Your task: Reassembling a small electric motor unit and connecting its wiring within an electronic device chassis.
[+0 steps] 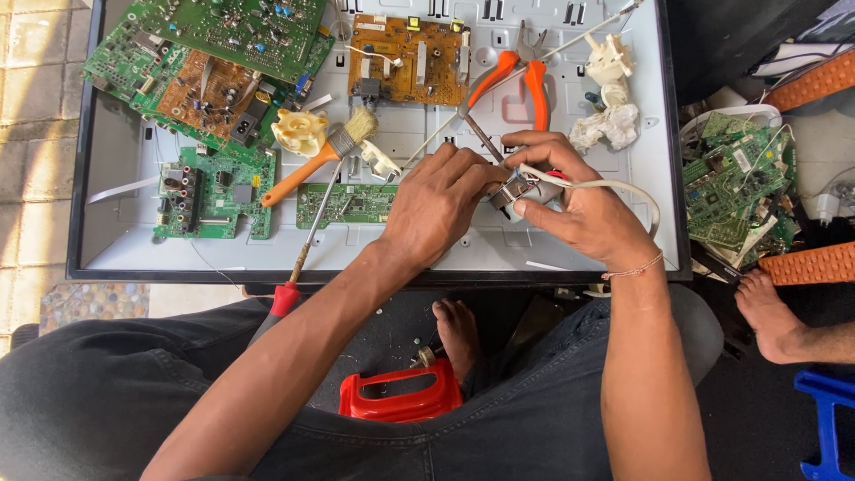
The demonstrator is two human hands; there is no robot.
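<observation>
Right of frame centre, both hands pinch a small metal part (515,191) — left hand (436,203) and right hand (570,200) fingers closed around it. Probably light, rigid, delicate — best gripped by its casing, not its white cable (606,184).

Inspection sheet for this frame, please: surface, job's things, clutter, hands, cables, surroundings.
Surface: grey panel in a black frame, used as a bench.
Job's things: small metal part held between both hands; thin rod at the left fingers.
Clutter: circuit boards, brush, pliers, screwdriver, white plastic pieces.
Hands: left hand pinches the part; right hand grips it.
Cables: white cable runs over the right hand.
Surroundings: red stool, board pile, another person's foot.
</observation>
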